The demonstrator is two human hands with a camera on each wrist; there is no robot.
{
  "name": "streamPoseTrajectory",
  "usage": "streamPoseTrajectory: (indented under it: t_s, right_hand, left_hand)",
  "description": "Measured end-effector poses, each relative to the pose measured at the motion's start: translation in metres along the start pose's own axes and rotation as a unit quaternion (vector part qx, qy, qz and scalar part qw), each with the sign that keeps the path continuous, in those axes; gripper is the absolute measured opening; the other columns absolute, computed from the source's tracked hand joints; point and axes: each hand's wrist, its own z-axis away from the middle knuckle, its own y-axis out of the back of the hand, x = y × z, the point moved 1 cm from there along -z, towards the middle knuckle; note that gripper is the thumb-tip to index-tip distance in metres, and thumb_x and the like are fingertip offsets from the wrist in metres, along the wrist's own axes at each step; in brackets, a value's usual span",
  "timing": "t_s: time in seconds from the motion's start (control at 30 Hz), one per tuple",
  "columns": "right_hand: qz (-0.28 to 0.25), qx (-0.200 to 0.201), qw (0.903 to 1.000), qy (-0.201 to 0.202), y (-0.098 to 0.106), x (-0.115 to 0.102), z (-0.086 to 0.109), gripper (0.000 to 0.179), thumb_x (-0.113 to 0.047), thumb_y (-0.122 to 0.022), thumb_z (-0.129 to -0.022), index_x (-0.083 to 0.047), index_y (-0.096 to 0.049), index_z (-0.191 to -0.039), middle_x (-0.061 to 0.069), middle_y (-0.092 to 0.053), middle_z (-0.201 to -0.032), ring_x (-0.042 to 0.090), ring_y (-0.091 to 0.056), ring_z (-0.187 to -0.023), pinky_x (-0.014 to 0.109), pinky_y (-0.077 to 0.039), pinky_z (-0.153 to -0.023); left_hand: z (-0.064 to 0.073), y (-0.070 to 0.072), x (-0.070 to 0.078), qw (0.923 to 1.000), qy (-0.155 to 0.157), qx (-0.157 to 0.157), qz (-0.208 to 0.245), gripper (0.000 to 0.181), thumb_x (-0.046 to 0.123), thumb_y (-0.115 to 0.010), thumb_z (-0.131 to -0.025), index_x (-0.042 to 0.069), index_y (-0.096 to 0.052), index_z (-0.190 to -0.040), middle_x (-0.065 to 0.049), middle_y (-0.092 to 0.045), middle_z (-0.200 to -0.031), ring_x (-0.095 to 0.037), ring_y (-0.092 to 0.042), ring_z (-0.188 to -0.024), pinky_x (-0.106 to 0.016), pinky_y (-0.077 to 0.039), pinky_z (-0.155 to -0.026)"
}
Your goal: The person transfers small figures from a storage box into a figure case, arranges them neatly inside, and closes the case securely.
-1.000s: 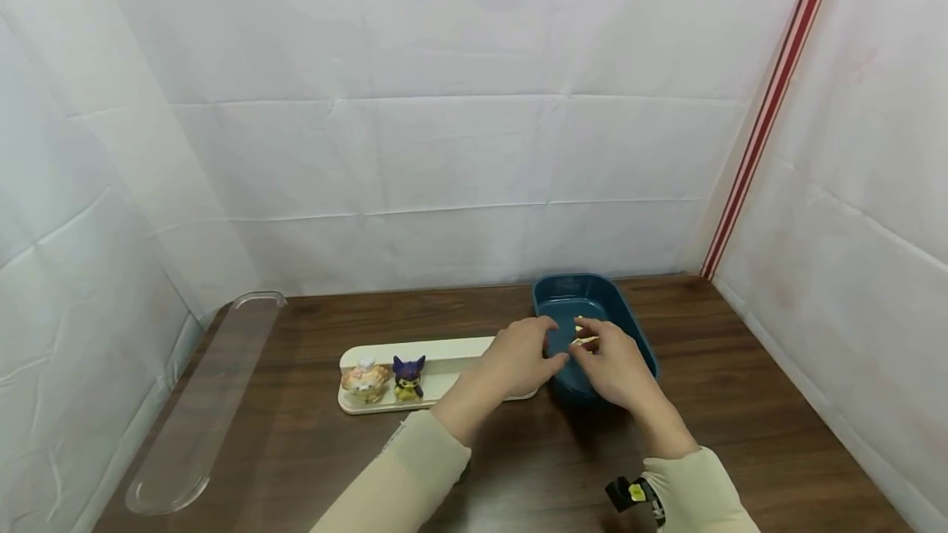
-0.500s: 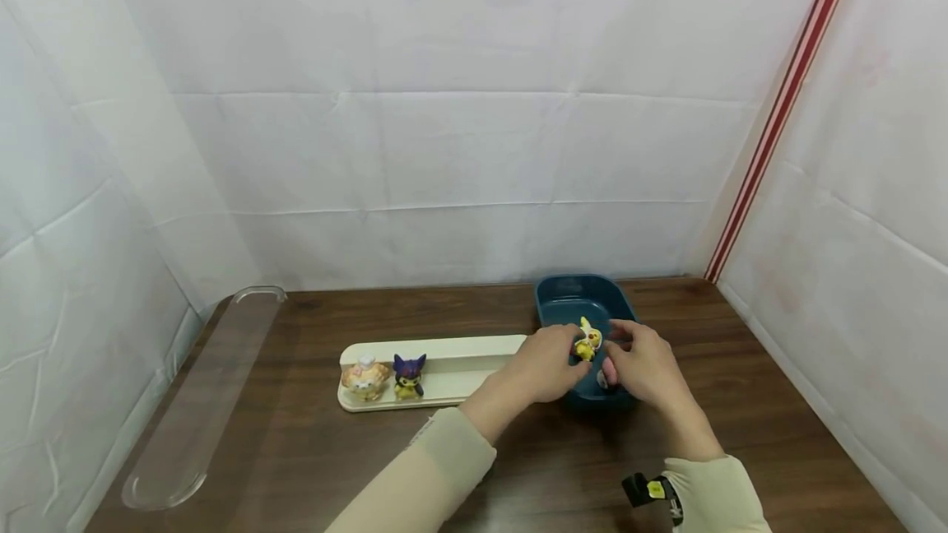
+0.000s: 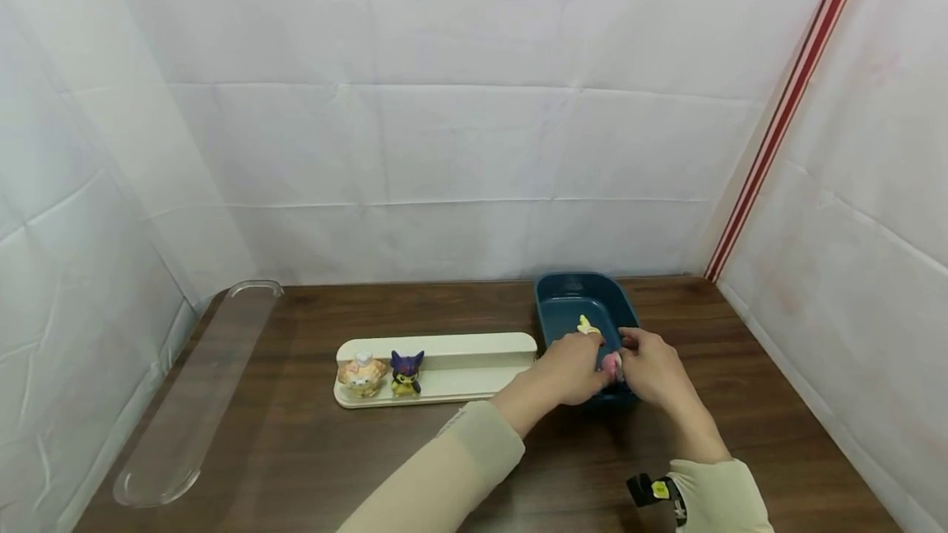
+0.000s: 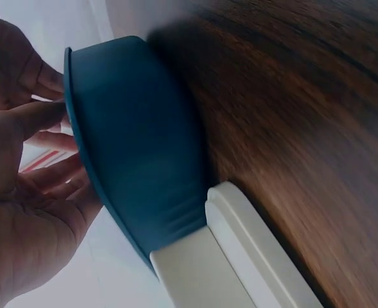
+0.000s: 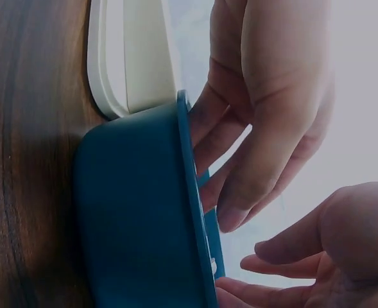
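A deep blue tub [image 3: 573, 290] stands at the right, both hands reaching into it. My left hand [image 3: 566, 368] extends across its left rim, fingers loosely bent; in the right wrist view its thumb [image 5: 240, 192] points down beside the rim. The yellow ear tips of a figurine [image 3: 587, 325] show behind the left index finger, the rest covered. A pink and white figurine [image 3: 612, 365] lies between the two hands. Closest to it is my right hand [image 3: 652, 364], whose thumb and fingers stand apart in the right wrist view. Inside the tub, fingertips are partly hidden.
Left of the tub, a cream tray [image 3: 474, 364] carries a pie-shaped figurine [image 3: 362, 375] and a purple-eared yellow figurine [image 3: 406, 373]. A clear plastic lid [image 3: 200, 401] lies along the left of the wooden table [image 3: 311, 467]. White sheeting hangs behind and at both sides.
My left hand has moved right across the tub, now covering most of the yellow figurine. The right hand shifted right, and the pink figurine beside it has come into view.
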Motion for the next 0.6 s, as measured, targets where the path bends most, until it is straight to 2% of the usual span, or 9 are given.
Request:
streamPoseTrajectory:
  t_s: [0.13,0.3,0.37,0.5,0.6]
  right_hand:
    - [0.006,-0.004,1.0000,0.000,0.001,0.003,0.000,0.048,-0.008,-0.043,-0.103,0.008,-0.049,-0.148,0.033,-0.057,-0.142,0.049,-0.053,-0.134,0.063,-0.048,-0.105]
    - [0.007,-0.010,0.9999,-0.012,0.000,0.007,-0.002,0.049,-0.006,-0.043,-0.101,0.009,-0.049,-0.147,0.033,-0.057,-0.142,0.046,-0.057,-0.129,0.060,-0.050,-0.102]
    - [0.009,-0.010,0.9998,-0.014,-0.001,0.009,-0.003,0.050,-0.005,-0.042,-0.100,0.010,-0.049,-0.147,0.033,-0.057,-0.142,0.043,-0.059,-0.125,0.058,-0.052,-0.099]
    - [0.011,-0.011,0.9998,-0.011,-0.002,0.010,-0.003,0.049,-0.006,-0.043,-0.100,0.010,-0.051,-0.146,0.033,-0.058,-0.141,0.036,-0.063,-0.112,0.050,-0.056,-0.089]
    - [0.008,-0.013,0.9999,-0.008,-0.004,0.010,-0.002,0.048,-0.005,-0.043,-0.100,0.010,-0.052,-0.145,0.032,-0.059,-0.140,0.030,-0.062,-0.099,0.039,-0.054,-0.079]
  left_hand:
    - [-0.007,-0.007,0.004,0.9999,0.010,-0.005,-0.005,0.046,0.036,-0.065,-0.102,0.009,-0.061,-0.139,-0.005,-0.070,-0.133,-0.018,-0.067,-0.119,-0.034,-0.056,-0.100]
    - [-0.014,-0.016,0.006,0.9998,0.010,-0.011,-0.010,0.021,0.034,-0.068,-0.099,0.014,-0.069,-0.108,0.000,-0.073,-0.108,-0.013,-0.067,-0.095,-0.030,-0.056,-0.087]
    - [-0.016,-0.018,0.008,0.9997,0.006,-0.009,-0.022,0.019,0.033,-0.068,-0.099,0.015,-0.069,-0.100,0.000,-0.073,-0.104,-0.014,-0.068,-0.094,-0.030,-0.056,-0.088]
    - [-0.019,-0.020,0.012,0.9991,0.002,0.005,-0.042,0.022,0.034,-0.070,-0.097,0.012,-0.072,-0.100,-0.001,-0.075,-0.106,-0.015,-0.070,-0.100,-0.030,-0.056,-0.093]
    - [-0.022,-0.022,0.014,0.9987,0.015,0.010,-0.047,0.024,0.035,-0.072,-0.097,0.012,-0.074,-0.101,-0.001,-0.076,-0.105,-0.015,-0.071,-0.099,-0.028,-0.057,-0.091]
